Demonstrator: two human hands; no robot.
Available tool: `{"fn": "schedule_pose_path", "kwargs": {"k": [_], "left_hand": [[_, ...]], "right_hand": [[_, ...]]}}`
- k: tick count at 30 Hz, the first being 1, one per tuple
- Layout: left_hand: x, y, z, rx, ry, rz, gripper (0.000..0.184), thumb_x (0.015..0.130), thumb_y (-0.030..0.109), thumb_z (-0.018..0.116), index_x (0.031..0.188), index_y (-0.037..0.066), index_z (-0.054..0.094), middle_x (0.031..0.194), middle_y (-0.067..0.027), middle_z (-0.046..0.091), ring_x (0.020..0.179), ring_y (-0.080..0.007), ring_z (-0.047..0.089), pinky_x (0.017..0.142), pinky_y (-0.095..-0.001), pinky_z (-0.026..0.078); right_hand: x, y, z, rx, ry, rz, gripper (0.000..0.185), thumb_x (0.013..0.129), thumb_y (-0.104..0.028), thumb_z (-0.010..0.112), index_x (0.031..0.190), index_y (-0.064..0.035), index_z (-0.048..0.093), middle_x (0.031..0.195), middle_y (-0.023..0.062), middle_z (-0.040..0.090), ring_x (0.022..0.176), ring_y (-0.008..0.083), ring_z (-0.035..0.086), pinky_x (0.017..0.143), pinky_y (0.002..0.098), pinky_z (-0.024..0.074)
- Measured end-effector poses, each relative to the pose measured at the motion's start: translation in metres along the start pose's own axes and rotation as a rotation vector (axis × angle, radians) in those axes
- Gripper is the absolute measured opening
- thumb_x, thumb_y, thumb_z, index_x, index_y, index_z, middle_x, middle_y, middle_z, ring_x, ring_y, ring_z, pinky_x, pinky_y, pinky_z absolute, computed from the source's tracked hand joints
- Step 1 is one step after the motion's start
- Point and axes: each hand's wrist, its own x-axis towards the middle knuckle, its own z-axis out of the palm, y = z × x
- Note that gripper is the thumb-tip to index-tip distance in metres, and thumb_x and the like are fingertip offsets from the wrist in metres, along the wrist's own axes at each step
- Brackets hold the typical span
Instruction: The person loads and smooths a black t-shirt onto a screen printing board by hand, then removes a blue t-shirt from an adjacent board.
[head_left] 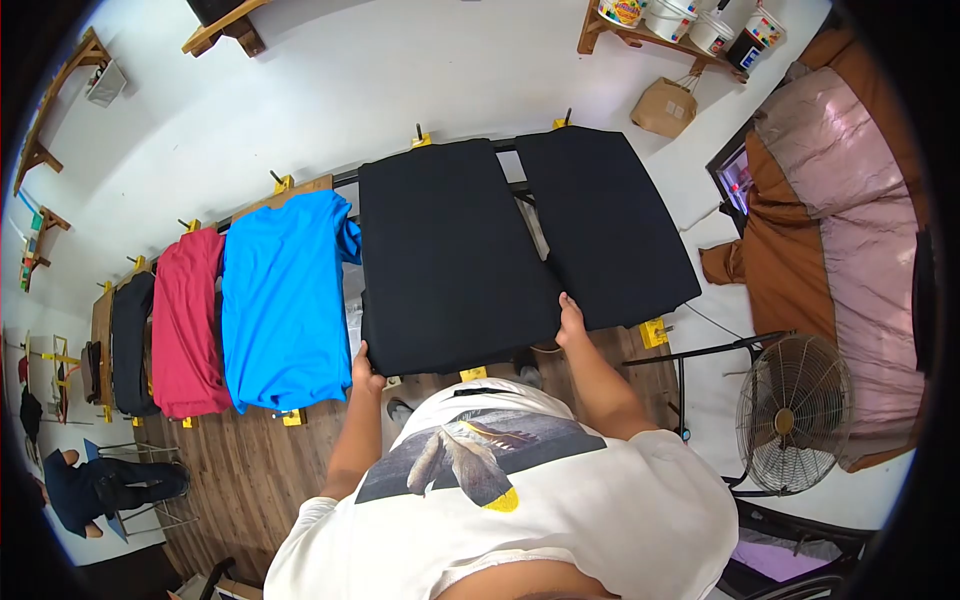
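Operating from afar, I've got the left hand (367,370) and right hand (571,320) on the big black cloth (450,260) at its near corners; can't tell if they're gripping. Just left of it, blue cloth (285,300); right, smaller black cloth (610,225).
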Motion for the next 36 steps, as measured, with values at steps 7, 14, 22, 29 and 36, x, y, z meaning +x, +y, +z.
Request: {"fn": "schedule_pose_path", "kwargs": {"k": [7, 14, 22, 29, 36], "left_hand": [[-0.016, 0.008, 0.026, 0.468, 0.143, -0.019, 0.050, 0.105, 0.036, 0.062, 0.144, 0.005, 0.058, 0.150, -0.0128, 0.059, 0.129, -0.0300, 0.059, 0.109, -0.0519, 0.047], [0.101, 0.054, 0.053, 0.749, 0.094, 0.356, 0.046, 0.106, 0.038, 0.057, 0.136, 0.004, 0.064, 0.135, -0.0108, 0.067, 0.130, -0.0265, 0.057, 0.110, -0.0467, 0.042], [0.120, 0.094, 0.105, 0.980, -0.080, 0.458, 0.051, 0.106, 0.051, 0.056, 0.134, 0.011, 0.068, 0.115, -0.0036, 0.070, 0.110, -0.0194, 0.061, 0.099, -0.0368, 0.044], [0.115, 0.099, 0.130, 0.981, -0.076, 0.243, 0.057, 0.110, 0.053, 0.046, 0.140, 0.009, 0.065, 0.135, -0.0102, 0.069, 0.121, -0.0233, 0.065, 0.103, -0.0352, 0.048], [0.112, 0.099, 0.135, 0.538, -0.207, 0.159, 0.056, 0.113, 0.043, 0.044, 0.144, -0.001, 0.058, 0.146, -0.0162, 0.063, 0.130, -0.0310, 0.061, 0.113, -0.0425, 0.047]], "right_hand": [[0.011, -0.014, 0.011, -0.407, -0.097, 0.123, 0.057, 0.111, -0.048, 0.049, 0.147, -0.0031, 0.054, 0.145, 0.0122, 0.063, 0.130, 0.0305, 0.061, 0.110, 0.0490, 0.0476], [0.037, -0.063, 0.082, -0.748, -0.179, 0.196, 0.083, 0.107, -0.073, 0.030, 0.162, -0.0124, 0.040, 0.168, 0.0111, 0.038, 0.150, 0.0323, 0.039, 0.116, 0.0581, 0.0342], [0.062, -0.083, 0.148, -0.455, -0.243, 0.281, 0.091, 0.105, -0.076, 0.028, 0.167, -0.0094, 0.032, 0.168, 0.0159, 0.037, 0.153, 0.0341, 0.038, 0.123, 0.0477, 0.0324], [0.100, -0.078, 0.159, -0.434, -0.207, 0.363, 0.079, 0.107, -0.067, 0.043, 0.156, -0.0046, 0.051, 0.151, 0.0194, 0.057, 0.135, 0.0347, 0.056, 0.113, 0.0483, 0.0460], [0.116, -0.076, 0.151, -0.347, -0.158, 0.070, 0.044, 0.108, -0.037, 0.061, 0.132, -0.0003, 0.068, 0.122, 0.0154, 0.072, 0.109, 0.0275, 0.069, 0.098, 0.0392, 0.0547]]}}
